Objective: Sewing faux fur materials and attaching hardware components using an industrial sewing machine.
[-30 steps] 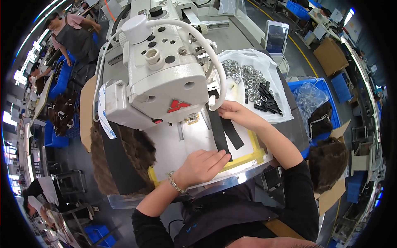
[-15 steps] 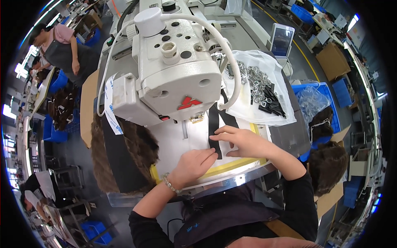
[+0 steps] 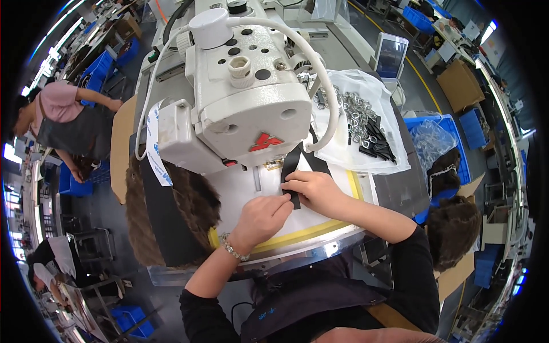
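Observation:
My left hand, with a beaded bracelet, has its fingers curled on the near end of a black strap on the white work plate. My right hand, just right of it, pinches the same strap below the head of a white sewing machine. A second black strap lies to the right, partly hidden by my hand. The machine's needle area is mostly hidden behind its head.
Brown fur with black fabric lies left. A white bag holds metal rings and black pieces. A screen, blue crate and cardboard box stand right. A co-worker bends at left; another works lower left.
My right hand came down from beside the machine head to the strap's near part. Both hands shifted slightly left, moving the strap and closing on it. The left co-worker bent lower.

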`<state>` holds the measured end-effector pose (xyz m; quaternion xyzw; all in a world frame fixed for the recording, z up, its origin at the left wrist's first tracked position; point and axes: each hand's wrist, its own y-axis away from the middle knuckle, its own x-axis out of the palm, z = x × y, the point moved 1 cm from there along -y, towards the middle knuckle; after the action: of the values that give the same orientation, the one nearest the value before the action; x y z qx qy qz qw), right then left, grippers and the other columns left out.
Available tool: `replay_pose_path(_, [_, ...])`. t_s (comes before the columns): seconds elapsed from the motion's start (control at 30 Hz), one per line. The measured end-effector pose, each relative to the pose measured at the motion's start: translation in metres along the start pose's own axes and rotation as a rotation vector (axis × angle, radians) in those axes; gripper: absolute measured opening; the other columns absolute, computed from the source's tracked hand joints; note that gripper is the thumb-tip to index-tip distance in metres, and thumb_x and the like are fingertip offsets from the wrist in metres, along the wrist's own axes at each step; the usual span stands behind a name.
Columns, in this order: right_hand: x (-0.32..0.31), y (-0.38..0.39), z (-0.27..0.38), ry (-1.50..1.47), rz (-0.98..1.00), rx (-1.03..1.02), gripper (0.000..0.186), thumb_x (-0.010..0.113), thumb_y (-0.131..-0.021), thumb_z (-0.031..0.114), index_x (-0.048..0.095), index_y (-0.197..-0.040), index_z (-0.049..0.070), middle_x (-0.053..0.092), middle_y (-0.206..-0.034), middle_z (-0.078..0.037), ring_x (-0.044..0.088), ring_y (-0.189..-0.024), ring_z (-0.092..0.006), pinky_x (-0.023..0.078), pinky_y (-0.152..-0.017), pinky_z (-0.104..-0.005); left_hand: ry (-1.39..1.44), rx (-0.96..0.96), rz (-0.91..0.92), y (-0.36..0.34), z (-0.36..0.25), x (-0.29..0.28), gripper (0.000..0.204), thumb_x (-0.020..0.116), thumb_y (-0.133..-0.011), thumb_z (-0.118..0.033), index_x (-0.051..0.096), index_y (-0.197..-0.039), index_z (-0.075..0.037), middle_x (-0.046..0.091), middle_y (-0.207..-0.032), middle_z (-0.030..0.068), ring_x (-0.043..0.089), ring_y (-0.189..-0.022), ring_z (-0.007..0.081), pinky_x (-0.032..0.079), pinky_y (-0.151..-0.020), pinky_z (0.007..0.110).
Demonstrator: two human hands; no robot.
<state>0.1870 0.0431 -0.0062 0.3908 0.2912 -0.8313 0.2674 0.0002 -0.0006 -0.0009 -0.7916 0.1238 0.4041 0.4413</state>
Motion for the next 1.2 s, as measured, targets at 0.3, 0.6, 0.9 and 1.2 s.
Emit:
replay_pose_path(0.3, [0.002, 0.017, 0.013, -0.226, 0.127, -0.226, 0.031, 0.064, -0.067, -0.003, 0.066, -0.098, 0.005, 0.066, -0.112, -0.01, 0.067, -0.088, -0.0281, 0.057, -0.073, -0.0352, 0.089, 0.256, 0.147, 0.015, -0.021, -0.005, 0.019, 0.064, -0.068, -0.007, 0.063, -0.086, -0.005, 0.062, -0.086, 0.0038, 0.059, -0.069, 0.0147, 0.044, -0.055, 0.026])
replay_pose_path(0.6, [0.003, 0.024, 0.01, -0.045, 0.112, -0.324, 0.029, 0.064, -0.073, 0.007, 0.066, -0.101, 0.005, 0.064, -0.119, -0.014, 0.069, -0.087, -0.0251, 0.057, -0.071, -0.0335, 0.074, 0.244, 0.124, 0.019, -0.019, 0.0, 0.011, 0.063, -0.068, -0.009, 0.059, -0.078, -0.008, 0.054, -0.074, 0.0005, 0.055, -0.064, 0.0128, 0.039, -0.053, 0.024])
replay_pose_path(0.9, [-0.006, 0.028, 0.018, 0.102, 0.074, -0.451, 0.041, 0.061, -0.075, 0.01, 0.063, -0.115, 0.003, 0.058, -0.126, -0.016, 0.068, -0.092, -0.025, 0.056, -0.081, -0.0345, 0.165, 0.296, 0.196, 0.022, -0.028, -0.006, 0.016, 0.067, -0.069, -0.008, 0.065, -0.085, -0.005, 0.066, -0.088, 0.006, 0.06, -0.067, 0.0147, 0.044, -0.054, 0.024])
replay_pose_path(1.2, [-0.005, 0.061, 0.033, 0.274, 0.094, -0.473, 0.037, 0.06, -0.074, 0.011, 0.064, -0.109, -0.002, 0.063, -0.117, -0.017, 0.066, -0.098, -0.0243, 0.054, -0.09, -0.0332, 0.222, 0.394, 0.146, 0.042, -0.054, -0.012, 0.014, 0.066, -0.075, -0.009, 0.065, -0.087, -0.003, 0.067, -0.091, 0.0108, 0.064, -0.074, 0.0175, 0.05, -0.062, 0.025])
